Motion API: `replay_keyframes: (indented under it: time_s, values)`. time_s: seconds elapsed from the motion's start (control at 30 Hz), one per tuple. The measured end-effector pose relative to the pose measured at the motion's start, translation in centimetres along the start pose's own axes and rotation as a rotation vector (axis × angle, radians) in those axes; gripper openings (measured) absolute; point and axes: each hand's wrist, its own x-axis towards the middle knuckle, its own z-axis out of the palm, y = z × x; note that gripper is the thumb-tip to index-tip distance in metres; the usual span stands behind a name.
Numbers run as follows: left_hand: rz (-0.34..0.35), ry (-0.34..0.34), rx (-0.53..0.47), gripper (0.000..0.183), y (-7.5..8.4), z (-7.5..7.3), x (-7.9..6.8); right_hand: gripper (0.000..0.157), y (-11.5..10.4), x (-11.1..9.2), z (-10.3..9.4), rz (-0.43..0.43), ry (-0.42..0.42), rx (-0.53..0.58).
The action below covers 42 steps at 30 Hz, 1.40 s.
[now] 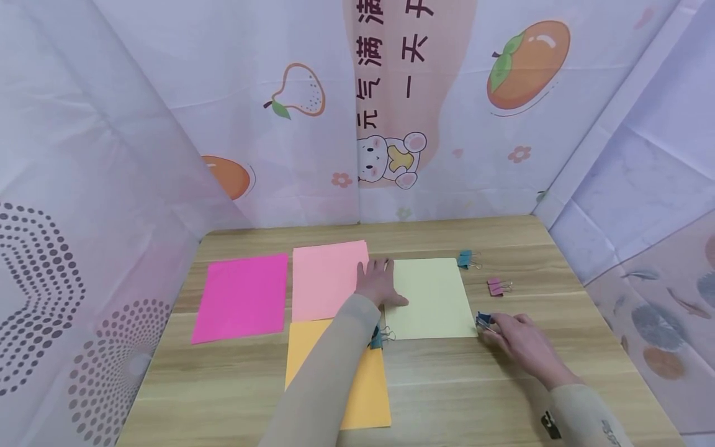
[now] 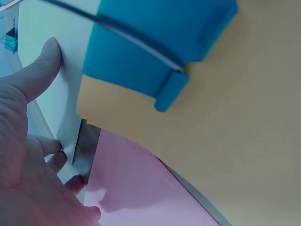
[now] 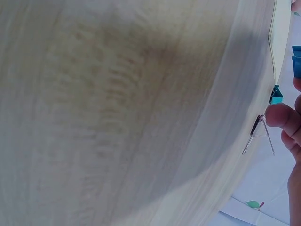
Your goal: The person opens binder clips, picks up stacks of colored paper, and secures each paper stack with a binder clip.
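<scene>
My left hand [image 1: 381, 287] rests at the left edge of a stack of pale yellow paper [image 1: 432, 298]. Its thumb lies on the top sheet, and the other fingers spread toward the far left corner. Beside the stack's near right corner, my right hand [image 1: 524, 341] pinches a blue binder clip [image 1: 483, 320] between thumb and fingers. This blue clip [image 3: 297, 66] is partly cut off at the right wrist view's edge. A teal binder clip [image 2: 141, 52] grips the corner of the orange paper [image 2: 225, 141] below my left wrist.
Pink paper [image 1: 324, 279] lies left of the yellow stack, magenta paper [image 1: 242, 298] farther left. A teal binder clip [image 1: 465, 259] sits at the stack's far right corner, and a pink binder clip [image 1: 495, 287] lies right of it. Printed curtains [image 1: 223, 74] surround the wooden table [image 1: 447, 397].
</scene>
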Motion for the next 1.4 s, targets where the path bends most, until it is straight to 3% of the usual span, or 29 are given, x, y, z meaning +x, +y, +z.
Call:
replay_keyframes:
  time_s: [0.3,0.53,0.9,1.1,1.4]
  values:
    - [-0.036,0.004,0.006,0.110,0.5,-0.3,0.2,0.021,0.1,-0.3,0.2,-0.006,0.014,0.004]
    - [-0.059,0.008,-0.085,0.099,0.9,1.2,1.2,0.022,0.0,-0.4,0.2,0.008,0.006,0.019]
    - [-0.080,0.155,-0.210,0.073,1.5,1.5,-0.9,0.025,-0.3,-0.4,0.3,0.019,-0.020,0.040]
    - [-0.122,0.162,-0.273,0.085,1.8,2.2,-0.9,0.023,-0.3,-0.5,0.4,-0.021,0.015,0.035]
    - [-0.165,0.175,-0.271,0.116,1.9,1.8,-1.9,0.022,-0.3,-0.4,0.6,-0.056,0.049,0.026]
